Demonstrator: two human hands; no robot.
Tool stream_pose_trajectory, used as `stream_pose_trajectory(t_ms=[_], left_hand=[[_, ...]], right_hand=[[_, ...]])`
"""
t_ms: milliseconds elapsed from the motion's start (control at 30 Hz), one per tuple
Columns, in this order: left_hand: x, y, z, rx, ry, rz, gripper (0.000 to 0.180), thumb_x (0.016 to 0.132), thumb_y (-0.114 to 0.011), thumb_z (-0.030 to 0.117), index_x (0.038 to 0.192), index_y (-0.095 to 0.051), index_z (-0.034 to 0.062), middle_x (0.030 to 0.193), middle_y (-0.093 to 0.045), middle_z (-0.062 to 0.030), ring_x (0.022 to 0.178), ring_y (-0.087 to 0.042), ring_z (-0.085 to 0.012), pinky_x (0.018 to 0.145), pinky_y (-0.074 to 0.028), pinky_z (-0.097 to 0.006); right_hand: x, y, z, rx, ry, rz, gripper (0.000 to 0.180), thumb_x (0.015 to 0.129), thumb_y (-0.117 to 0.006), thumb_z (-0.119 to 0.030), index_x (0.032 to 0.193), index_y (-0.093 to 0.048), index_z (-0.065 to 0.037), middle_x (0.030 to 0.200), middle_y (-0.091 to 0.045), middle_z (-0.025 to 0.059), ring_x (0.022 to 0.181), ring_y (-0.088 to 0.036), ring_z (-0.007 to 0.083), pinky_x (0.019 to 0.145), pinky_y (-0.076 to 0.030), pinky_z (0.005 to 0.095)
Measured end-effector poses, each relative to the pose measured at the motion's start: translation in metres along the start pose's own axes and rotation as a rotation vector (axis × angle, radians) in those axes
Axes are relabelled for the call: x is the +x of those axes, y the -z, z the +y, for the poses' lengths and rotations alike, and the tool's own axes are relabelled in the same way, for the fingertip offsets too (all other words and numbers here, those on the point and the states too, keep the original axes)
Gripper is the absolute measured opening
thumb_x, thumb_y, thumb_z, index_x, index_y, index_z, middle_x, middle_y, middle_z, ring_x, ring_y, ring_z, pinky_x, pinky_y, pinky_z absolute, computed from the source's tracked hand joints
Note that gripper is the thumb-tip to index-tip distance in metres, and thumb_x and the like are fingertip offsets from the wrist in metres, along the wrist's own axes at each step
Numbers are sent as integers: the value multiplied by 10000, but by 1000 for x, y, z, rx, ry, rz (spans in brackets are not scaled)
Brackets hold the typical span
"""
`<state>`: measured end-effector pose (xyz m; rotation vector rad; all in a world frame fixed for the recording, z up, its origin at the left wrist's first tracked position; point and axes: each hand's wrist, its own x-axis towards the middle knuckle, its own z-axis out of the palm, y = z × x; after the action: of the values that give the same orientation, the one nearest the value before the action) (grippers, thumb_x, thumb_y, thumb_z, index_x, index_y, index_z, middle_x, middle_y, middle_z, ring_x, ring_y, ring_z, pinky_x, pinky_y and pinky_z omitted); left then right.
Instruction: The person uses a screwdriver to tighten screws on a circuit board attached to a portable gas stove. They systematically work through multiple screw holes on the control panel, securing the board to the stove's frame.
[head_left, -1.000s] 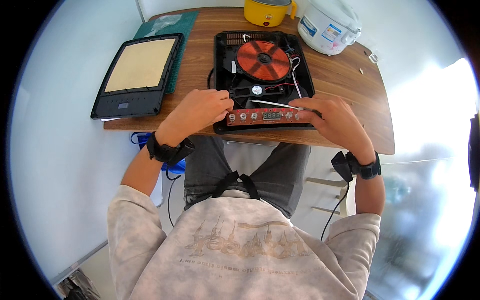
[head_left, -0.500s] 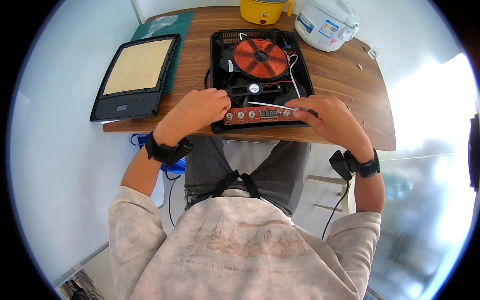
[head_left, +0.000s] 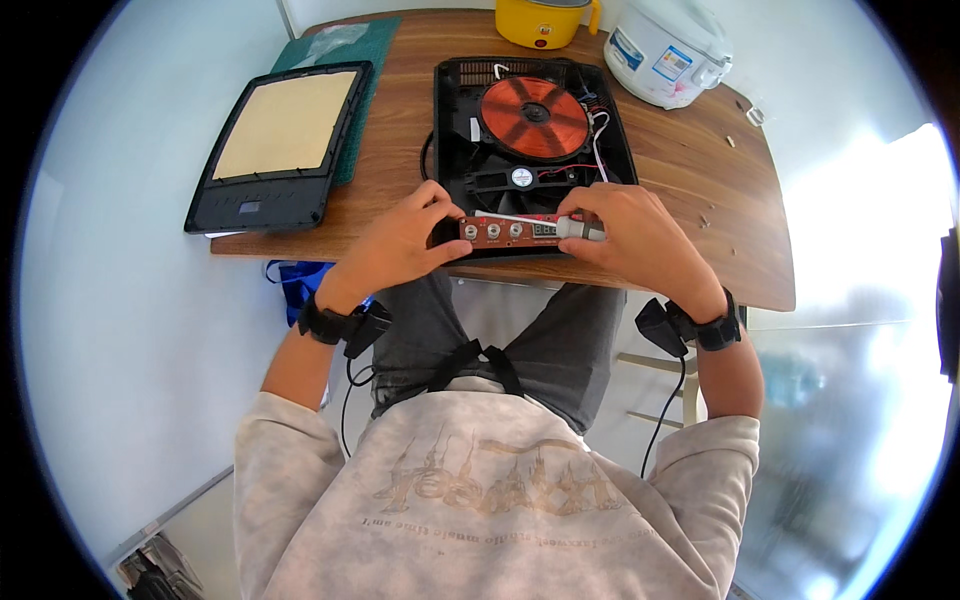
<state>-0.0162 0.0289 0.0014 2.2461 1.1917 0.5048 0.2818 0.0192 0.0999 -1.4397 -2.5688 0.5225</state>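
A slim screwdriver-like tool with a pale grey handle is being grasped by the right hand, its thin shaft being pointed leftward across a narrow red circuit board. The board's left end is being pinched between the thumb and fingers of the left hand. The board is being held at the near edge of an open black plastic appliance base, where a round copper-coloured coil is being housed. The base is being supported by a brown wood-grain table.
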Motion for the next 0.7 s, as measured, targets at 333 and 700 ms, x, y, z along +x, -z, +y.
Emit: stream_pose_trajectory(t_ms=[333,700], left_hand=[[-1,-23,-14,-179,-56,44,429,1002,-682,293,1308,-483,69,1289,-499,-128,1111,-617,-396,924,-504,-468],[-1,-21,-15,-157,-39,-7,402,1013,-663,300,1281,-461,79,1288,-517,-130,1071,-631,-403,892,-508,-483]], right_hand=[[9,-4,-15,-8,24,54,269,915,-733,-311,1071,-760,-93,980,-727,130,940,-703,352,833,-554,467],[9,-9,-16,-51,31,114,261,905,-729,-302,1051,-781,-92,966,-722,128,889,-707,345,795,-560,457]])
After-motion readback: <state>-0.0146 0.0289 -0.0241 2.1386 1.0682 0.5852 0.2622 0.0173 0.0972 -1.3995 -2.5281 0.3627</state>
